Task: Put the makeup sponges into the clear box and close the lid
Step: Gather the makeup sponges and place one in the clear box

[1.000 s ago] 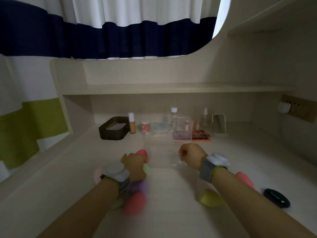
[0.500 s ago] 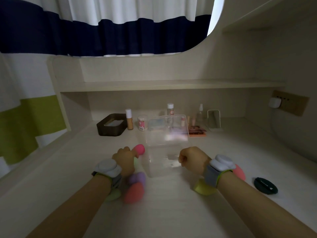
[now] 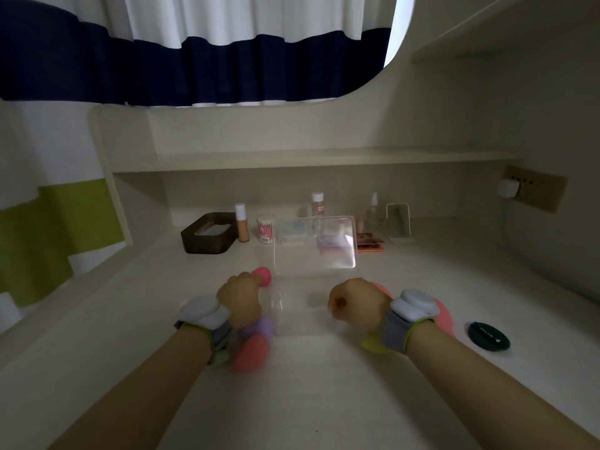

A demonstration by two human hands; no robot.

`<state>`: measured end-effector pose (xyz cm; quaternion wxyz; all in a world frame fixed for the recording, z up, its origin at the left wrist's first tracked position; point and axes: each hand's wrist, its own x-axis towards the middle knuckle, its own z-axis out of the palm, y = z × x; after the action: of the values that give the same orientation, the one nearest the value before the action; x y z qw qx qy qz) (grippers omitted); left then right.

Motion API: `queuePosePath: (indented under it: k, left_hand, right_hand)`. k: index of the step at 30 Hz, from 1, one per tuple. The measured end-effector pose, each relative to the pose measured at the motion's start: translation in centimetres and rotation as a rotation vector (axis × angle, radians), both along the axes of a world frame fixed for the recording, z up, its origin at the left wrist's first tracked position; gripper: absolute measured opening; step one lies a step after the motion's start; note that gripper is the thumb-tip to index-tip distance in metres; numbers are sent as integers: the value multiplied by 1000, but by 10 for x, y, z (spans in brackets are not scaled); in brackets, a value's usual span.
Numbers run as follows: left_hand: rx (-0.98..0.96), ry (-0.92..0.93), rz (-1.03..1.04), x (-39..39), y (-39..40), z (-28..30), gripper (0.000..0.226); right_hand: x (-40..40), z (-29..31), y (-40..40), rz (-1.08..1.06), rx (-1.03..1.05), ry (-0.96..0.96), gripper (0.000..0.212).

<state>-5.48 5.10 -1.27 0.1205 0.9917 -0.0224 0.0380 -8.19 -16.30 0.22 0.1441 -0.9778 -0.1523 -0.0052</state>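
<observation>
The clear box (image 3: 302,315) stands on the desk between my hands, its lid (image 3: 313,245) raised upright behind it. My left hand (image 3: 240,298) grips a pink sponge (image 3: 263,275), which sticks out beside the box's left rim. My right hand (image 3: 355,303) is curled into a fist against the box's right side, with nothing visible in it. A purple sponge (image 3: 259,328) and a coral sponge (image 3: 248,354) lie under my left wrist. A yellow sponge (image 3: 371,345) and a pink sponge (image 3: 445,316) lie partly hidden by my right wrist.
A black round compact (image 3: 489,336) lies at the right. Along the back stand a brown tray (image 3: 207,235), a foundation bottle (image 3: 242,222), a cotton-swab tub (image 3: 266,229), clear bottles, a palette (image 3: 370,245) and a small mirror (image 3: 398,219). A shelf overhangs them.
My left hand has lifted the pink sponge off the pile and holds it by the box's left rim. My right fist stays at the box's right side. The view has shifted slightly.
</observation>
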Motion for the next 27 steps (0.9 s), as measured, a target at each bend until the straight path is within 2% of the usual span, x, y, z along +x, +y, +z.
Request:
queuePosePath:
  k: [3, 6, 9, 14, 19, 22, 27]
  left_hand:
    - [-62, -83, -8, -6, -10, 0, 51]
    - [-119, -87, -91, -14, -17, 3, 54]
    - [-121, -97, -179, -24, -25, 5, 47]
    - [-83, -145, -229, -35, -44, -1, 42]
    - [3, -145, -93, -33, -44, -4, 38]
    - [23, -157, -51, -32, -42, -4, 34]
    - [-35, -171, -28, -32, -40, -6, 31]
  right_hand:
    - [-1, 4, -1, 5, 42, 24, 29]
    - [-2, 9, -8, -16, 170, 7, 30]
    - [-4, 13, -20, -79, 284, -56, 28]
    - [-15, 10, -40, -154, 335, -116, 25]
    - [-26, 3, -55, -192, 183, -42, 5]
    - [-29, 2, -59, -203, 89, 41, 22]
    - [-30, -1, -62, -192, -26, 116, 38]
